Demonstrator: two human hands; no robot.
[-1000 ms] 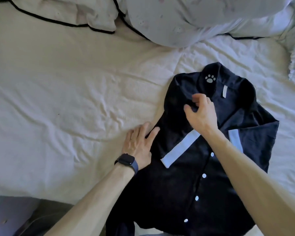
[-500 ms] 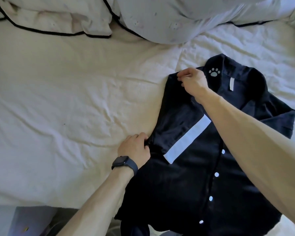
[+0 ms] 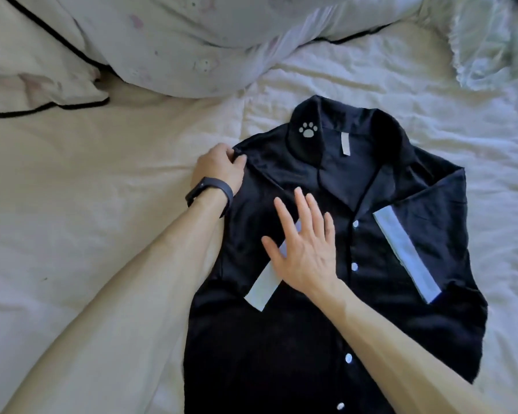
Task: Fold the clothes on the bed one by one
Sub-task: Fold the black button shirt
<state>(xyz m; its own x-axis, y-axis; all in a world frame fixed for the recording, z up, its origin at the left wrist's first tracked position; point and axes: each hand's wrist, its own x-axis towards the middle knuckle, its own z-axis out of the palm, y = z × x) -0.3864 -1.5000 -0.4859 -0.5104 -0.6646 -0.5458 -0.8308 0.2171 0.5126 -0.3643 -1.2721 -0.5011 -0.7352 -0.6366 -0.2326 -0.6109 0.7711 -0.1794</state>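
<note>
The left grip [image 3: 219,168] is closed, with fingers curled, on the shoulder edge of the black shirt [image 3: 251,354]. At its 4 o'clock the right grip [image 3: 305,252] is laid flat and open on the folded sleeve [image 3: 260,288]. The shirt is spread on the bed [image 3: 72,234], and a pillow [image 3: 192,40] is seen at its 12 o'clock.

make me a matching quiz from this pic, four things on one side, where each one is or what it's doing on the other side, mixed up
Column one
1 left hand
2 right hand
3 paw print
4 wristband

Column two
a lies flat on the pale cuff of the folded sleeve
b on the collar of the shirt
c grips the shirt's shoulder edge
d round the left wrist

Pairs: 1-c, 2-a, 3-b, 4-d
</note>
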